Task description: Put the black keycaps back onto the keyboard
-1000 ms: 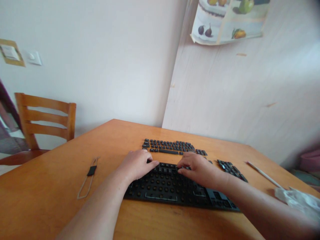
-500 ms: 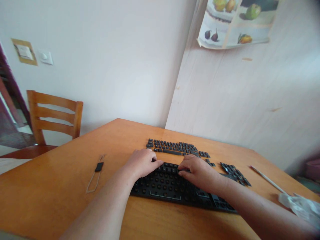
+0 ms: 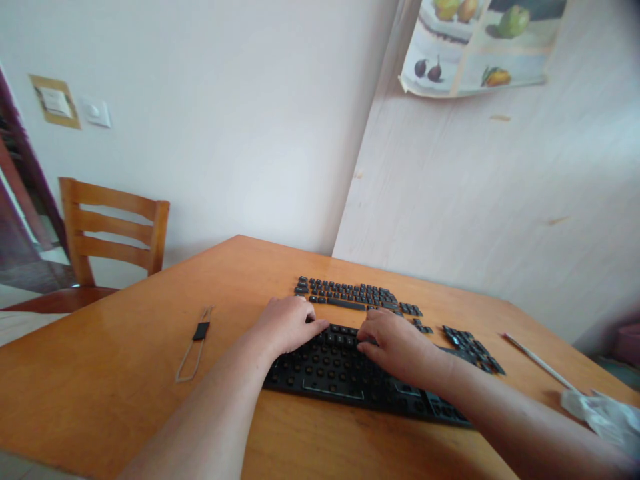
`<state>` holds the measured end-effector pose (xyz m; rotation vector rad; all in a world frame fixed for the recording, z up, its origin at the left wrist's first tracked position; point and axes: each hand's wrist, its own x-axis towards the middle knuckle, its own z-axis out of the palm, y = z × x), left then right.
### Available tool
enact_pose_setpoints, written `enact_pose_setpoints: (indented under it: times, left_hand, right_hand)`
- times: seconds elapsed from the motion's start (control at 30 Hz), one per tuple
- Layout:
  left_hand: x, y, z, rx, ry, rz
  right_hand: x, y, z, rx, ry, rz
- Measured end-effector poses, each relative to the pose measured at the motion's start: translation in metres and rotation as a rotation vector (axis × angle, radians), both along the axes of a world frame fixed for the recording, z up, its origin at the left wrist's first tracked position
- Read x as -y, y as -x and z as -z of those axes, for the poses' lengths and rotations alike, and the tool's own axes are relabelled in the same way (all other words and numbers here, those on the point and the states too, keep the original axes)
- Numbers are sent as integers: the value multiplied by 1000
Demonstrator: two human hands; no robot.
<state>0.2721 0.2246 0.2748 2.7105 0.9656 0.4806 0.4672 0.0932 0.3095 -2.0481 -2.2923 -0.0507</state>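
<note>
A black keyboard (image 3: 345, 381) lies on the table, with most of its key places bare and keycaps seated along its upper rows. My left hand (image 3: 287, 325) holds the keyboard at its back left, thumb laid over the top row and the other fingers partly hidden behind. My right hand (image 3: 393, 340) is over the number row with thumb and index finger pinched at a dark keycap, mostly covered by the fingers. Behind the keyboard, loose black keycaps (image 3: 350, 292) lie in ordered rows around a long space bar (image 3: 346, 304).
More loose keycaps (image 3: 473, 349) sit to the right. A wire keycap puller (image 3: 201, 331) lies at left. On the right are a thin white stick (image 3: 540, 363) and a crumpled clear plastic bag (image 3: 603, 415). A wooden chair (image 3: 113, 227) stands beyond the table's left edge.
The whole view has shifted slightly. Both hands keep almost the same place on the keyboard, and no keycap has visibly moved.
</note>
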Motion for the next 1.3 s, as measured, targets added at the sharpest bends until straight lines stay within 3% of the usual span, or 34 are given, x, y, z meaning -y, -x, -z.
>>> enact_pose_setpoints:
  times: [0.67,1.3]
  left_hand:
    - [1,0,-3,-45,-47,-2]
    - [-1,0,0,-23,-43,-8]
  right_hand:
    - [0,7,-1,58,40,32]
    - [17,-4,5,-36,-18,-95]
